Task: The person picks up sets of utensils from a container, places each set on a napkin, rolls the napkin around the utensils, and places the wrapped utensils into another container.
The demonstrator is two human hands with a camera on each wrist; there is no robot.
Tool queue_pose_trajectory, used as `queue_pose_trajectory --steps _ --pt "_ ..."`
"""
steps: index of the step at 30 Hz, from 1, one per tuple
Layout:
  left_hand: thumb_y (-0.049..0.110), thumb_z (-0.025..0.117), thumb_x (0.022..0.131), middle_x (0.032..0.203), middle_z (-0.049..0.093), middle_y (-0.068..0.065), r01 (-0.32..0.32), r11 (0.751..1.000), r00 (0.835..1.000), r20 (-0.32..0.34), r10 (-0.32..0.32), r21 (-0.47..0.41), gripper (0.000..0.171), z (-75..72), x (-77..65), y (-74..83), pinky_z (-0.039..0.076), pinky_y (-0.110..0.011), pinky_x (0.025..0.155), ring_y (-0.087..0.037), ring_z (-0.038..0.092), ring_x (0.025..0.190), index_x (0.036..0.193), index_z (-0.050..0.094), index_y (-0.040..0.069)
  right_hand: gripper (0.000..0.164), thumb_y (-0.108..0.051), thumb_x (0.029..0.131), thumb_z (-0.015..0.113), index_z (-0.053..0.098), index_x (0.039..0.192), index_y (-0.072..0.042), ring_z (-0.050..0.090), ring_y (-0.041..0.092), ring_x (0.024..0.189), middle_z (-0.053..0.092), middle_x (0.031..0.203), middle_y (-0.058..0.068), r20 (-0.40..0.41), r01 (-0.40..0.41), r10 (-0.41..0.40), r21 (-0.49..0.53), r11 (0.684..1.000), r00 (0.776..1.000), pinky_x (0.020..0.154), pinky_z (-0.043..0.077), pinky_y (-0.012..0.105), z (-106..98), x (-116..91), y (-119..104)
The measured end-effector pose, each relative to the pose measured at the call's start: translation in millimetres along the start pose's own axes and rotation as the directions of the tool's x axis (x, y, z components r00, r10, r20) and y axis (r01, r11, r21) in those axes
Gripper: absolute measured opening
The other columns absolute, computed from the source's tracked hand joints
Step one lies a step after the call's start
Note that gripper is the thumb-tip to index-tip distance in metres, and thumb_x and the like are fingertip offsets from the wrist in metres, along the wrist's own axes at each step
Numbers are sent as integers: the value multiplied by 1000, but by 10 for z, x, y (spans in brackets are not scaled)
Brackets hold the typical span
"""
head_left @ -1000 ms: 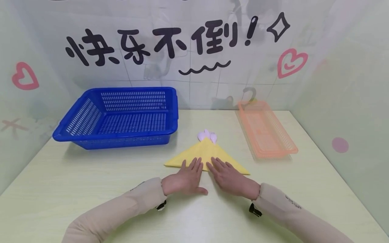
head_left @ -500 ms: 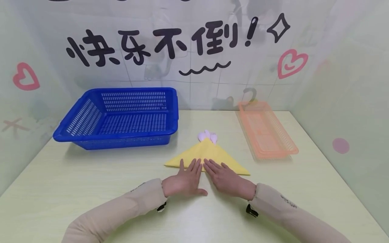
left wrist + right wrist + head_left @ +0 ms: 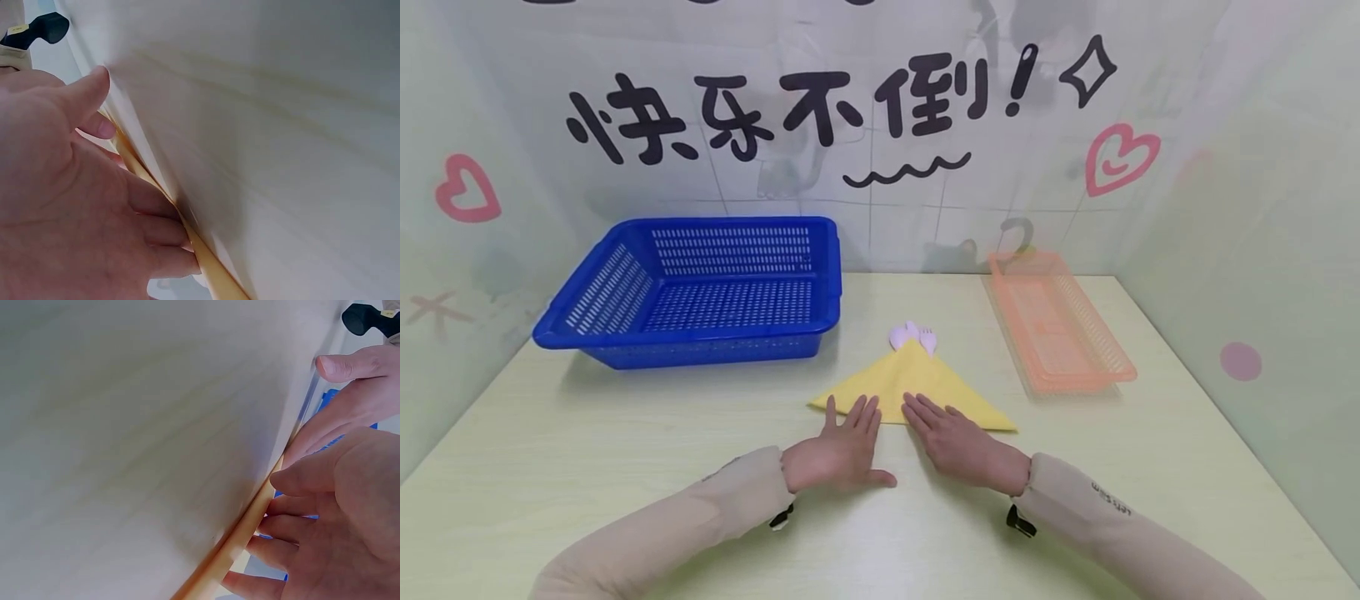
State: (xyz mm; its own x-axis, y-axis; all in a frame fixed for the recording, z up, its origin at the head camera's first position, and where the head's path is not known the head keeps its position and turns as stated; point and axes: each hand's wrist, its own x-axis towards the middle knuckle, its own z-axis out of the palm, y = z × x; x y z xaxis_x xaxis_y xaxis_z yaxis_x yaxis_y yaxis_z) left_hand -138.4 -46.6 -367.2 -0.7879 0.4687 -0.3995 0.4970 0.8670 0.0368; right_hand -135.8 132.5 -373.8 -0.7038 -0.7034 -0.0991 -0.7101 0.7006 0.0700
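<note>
A yellow cloth (image 3: 914, 379), folded into a triangle, lies on the table with its long edge toward me. From under its far tip poke the pale purple heads of a spoon (image 3: 898, 337) and a fork (image 3: 927, 340), plus another purple end between them; the rest is hidden beneath the cloth. My left hand (image 3: 835, 454) rests its straight fingers on the near edge, left of the middle, thumb spread out over the table. Just right of the middle, my right hand (image 3: 958, 446) presses straight fingers on the same edge. Both wrist views show the fingers along the cloth's fold.
A large blue basket (image 3: 700, 340) stands at the back left. At the back right is a shallow orange basket (image 3: 1078, 382). Printed curtain walls enclose the table (image 3: 880, 550) at the back and both sides.
My left hand has slid left along the cloth's near edge. My right hand first moved slightly left toward the middle and then stayed there. The cloth's left corner shifted very slightly.
</note>
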Motion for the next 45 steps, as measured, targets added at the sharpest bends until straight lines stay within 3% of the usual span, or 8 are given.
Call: queue_pose_trajectory --steps 18,26,29,31,34,38,41,45 --pt "58 47 82 145 9 -25 72 985 997 -14 -75 -157 91 81 -267 -387 -1 -65 98 -36 8 134 136 20 -11 43 -2 91 39 34 132 9 29 32 128 29 140 21 -23 2 -1 60 998 1000 94 38 45 3 -20 10" --pt "59 43 84 143 8 -30 150 974 989 34 -146 -168 92 36 -316 -457 -2 -64 98 -40 6 132 134 20 -14 43 -2 90 38 33 132 9 29 32 128 29 140 22 -25 6 -5 58 998 1000 94 38 44 26 -8 17" --pt "57 45 84 142 8 -32 172 967 985 8 -173 -186 91 -1 -302 -435 0 -62 100 -42 4 132 133 22 -16 43 -2 90 39 33 132 9 30 32 128 29 140 22 -27 10 -9 48 999 1000 93 38 44 31 -9 18" --pt "55 47 84 142 7 -31 137 970 988 -42 -148 -203 89 -33 -258 -388 2 -59 102 -41 4 132 133 21 -15 43 -2 90 39 34 132 9 30 32 128 30 140 21 -28 9 -8 43 999 1000 93 39 44 33 -13 21" --pt "51 47 86 145 8 -24 -8 983 993 -120 -14 -185 84 -75 -147 -285 6 -54 105 -34 4 134 137 19 -9 44 -2 90 40 34 132 8 30 31 128 30 140 20 -29 5 -4 41 999 1000 93 39 44 36 -24 34" --pt "50 38 90 148 6 -14 -197 970 977 -112 182 -143 76 -106 8 -154 11 -49 106 -26 4 135 140 14 -2 45 -4 90 42 33 133 7 30 30 128 29 141 19 -33 11 -10 26 1000 999 93 39 43 45 -16 51" --pt "52 33 91 149 4 -10 -234 963 972 -63 227 -133 75 -102 97 -87 12 -48 106 -23 3 136 142 11 2 46 -5 91 42 32 134 6 28 30 129 27 142 19 -25 18 -17 27 999 1000 93 39 44 52 -1 61" --pt "54 32 90 149 4 -8 -226 968 974 -26 224 -108 76 -86 168 -35 12 -49 106 -21 3 136 142 10 4 46 -6 91 41 30 134 7 25 32 130 24 142 20 2 8 -8 66 998 1000 95 37 44 48 -12 74"
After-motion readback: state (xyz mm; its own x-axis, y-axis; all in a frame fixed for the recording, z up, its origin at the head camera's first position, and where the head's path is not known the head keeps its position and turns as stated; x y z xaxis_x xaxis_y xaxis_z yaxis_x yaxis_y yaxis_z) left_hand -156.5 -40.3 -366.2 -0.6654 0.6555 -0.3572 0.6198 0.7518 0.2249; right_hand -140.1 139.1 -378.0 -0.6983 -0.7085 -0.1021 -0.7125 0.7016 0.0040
